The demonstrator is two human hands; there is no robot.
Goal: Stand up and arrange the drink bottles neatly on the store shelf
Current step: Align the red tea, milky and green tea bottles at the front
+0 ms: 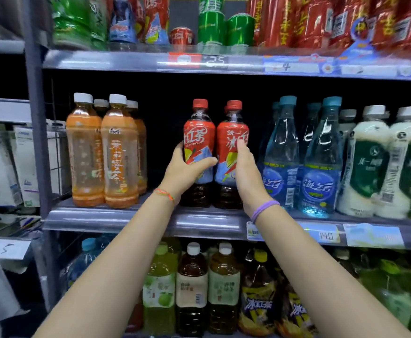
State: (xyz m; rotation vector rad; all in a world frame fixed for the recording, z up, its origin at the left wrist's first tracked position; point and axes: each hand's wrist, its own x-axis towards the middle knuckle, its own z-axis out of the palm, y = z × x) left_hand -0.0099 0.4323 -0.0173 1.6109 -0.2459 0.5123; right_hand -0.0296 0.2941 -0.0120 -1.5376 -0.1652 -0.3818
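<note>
Two red-capped iced tea bottles stand upright side by side on the middle shelf [150, 219]. My left hand [184, 170] wraps around the left red bottle [199, 135] at its label. My right hand [247, 172] lies against the right side of the right red bottle [232, 137], fingers pointing up along the label. A third red cap shows just behind the right bottle. Orange jasmine tea bottles [119, 152] stand to the left, with a gap between them and the red bottles. Blue water bottles [321, 157] stand close on the right.
White-and-green drink bottles [368, 162] fill the shelf's right end. Cans and red packs [238, 29] line the upper shelf; tea and juice bottles [192, 286] crowd the lower shelf. A grey upright post [36, 142] bounds the left side, with boxed goods beyond it.
</note>
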